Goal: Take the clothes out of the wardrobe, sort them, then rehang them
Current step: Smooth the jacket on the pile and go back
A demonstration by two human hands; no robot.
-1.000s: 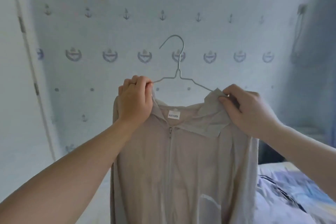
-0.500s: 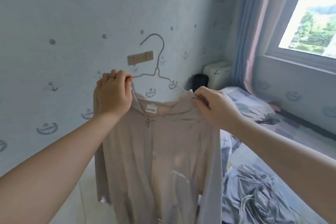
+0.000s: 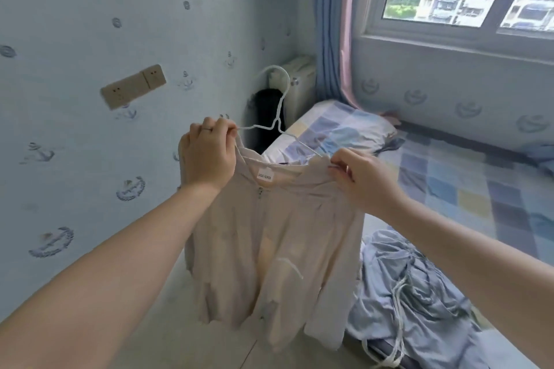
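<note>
A beige zip-up jacket point(image 3: 278, 249) hangs in front of me on a thin white wire hanger point(image 3: 277, 117), its hook pointing up. My left hand point(image 3: 207, 156) grips the hanger's left arm together with the jacket's left shoulder. My right hand point(image 3: 359, 177) pinches the jacket's collar at the right shoulder, over the hanger's right arm. The jacket's hem dangles above the floor. A white label shows inside the neck.
A bed point(image 3: 467, 189) with a checked blue sheet and a pillow point(image 3: 338, 129) fills the right side. A crumpled blue garment point(image 3: 419, 293) with drawstrings lies on its near corner. A black bin point(image 3: 265, 117) and white unit stand by the wall. Curtain and window are behind.
My view has swung right, from the wardrobe door and wall to the bed and window. Both hands keep their hold on the jacket and hanger, carried along and lowered a little.
</note>
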